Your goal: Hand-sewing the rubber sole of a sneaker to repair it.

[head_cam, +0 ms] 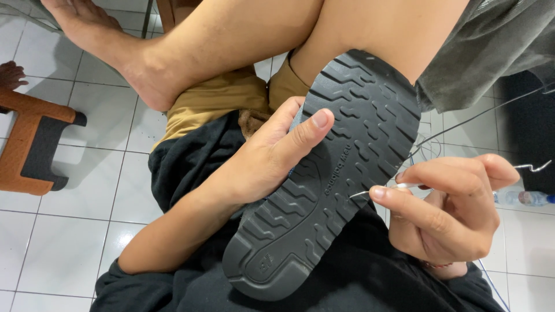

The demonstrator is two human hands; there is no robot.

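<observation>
My left hand (263,162) cups the shoe (324,173) from its upper side, thumb laid across the grey rubber outsole, fingers closed round the body; sole faces up at me, resting across my lap on the black cloth (191,150). Shoe's long axis runs diagonal, heel low and near, toe high and to the right. My right hand (451,208) sits just right of the sole's mid edge, thumb and forefinger pinched tight on a thin metal needle (370,191), tip pointing left and touching or nearly touching the sole's rim. White thread (491,110) trails off to the right. Right hand is nearer the stitch point; left only steadies. White tiled floor (58,242) below, wooden stool (29,144) at left.
</observation>
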